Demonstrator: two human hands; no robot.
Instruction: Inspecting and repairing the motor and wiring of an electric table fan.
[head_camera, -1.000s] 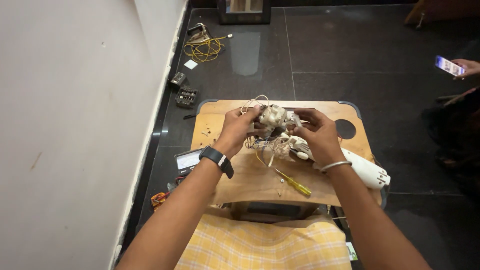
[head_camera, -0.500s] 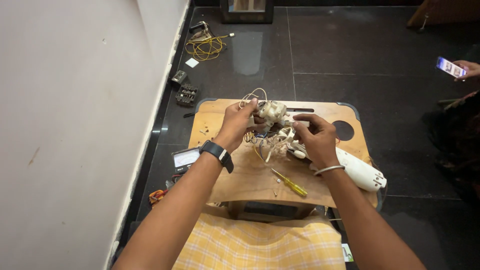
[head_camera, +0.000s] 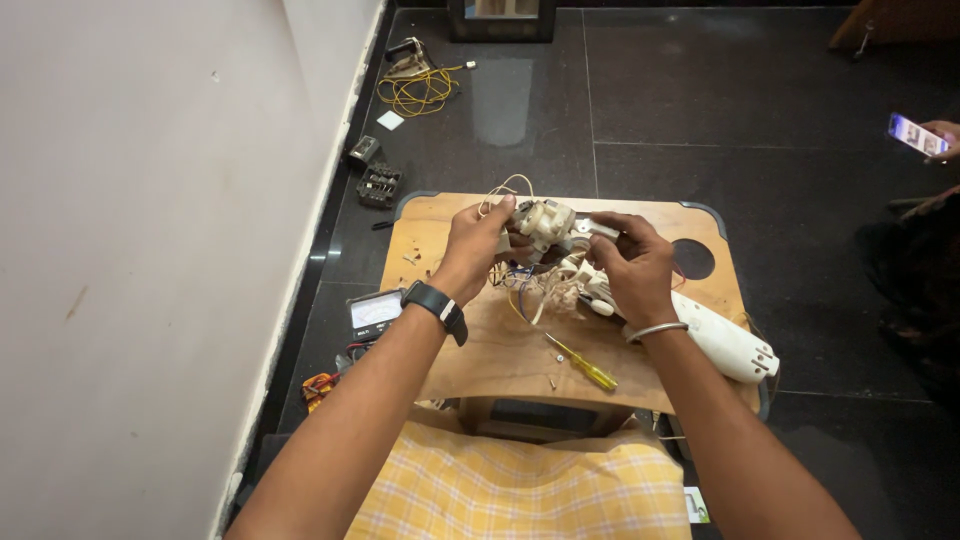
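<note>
Motor assembly (head_camera: 543, 222), light but fragile with loose wires, looks best gripped by its rigid casing, where left hand (head_camera: 477, 243) and right hand (head_camera: 632, 268) clench it above the bench (head_camera: 450, 350).

We lose the motor part (head_camera: 543, 222) underside behind our left hand (head_camera: 476, 247), white casing (head_camera: 722, 342) partly under our right hand (head_camera: 632, 268), bystander's phone hand (head_camera: 942, 136) cut by the edge

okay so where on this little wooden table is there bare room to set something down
Bare wood lies on the wooden table near edge, between the left hand wrist and the yellow screwdriver, and at the far right corner beyond the round hole. It is crowded mid-table around the white motor assembly, loose wires and white housing.
</note>
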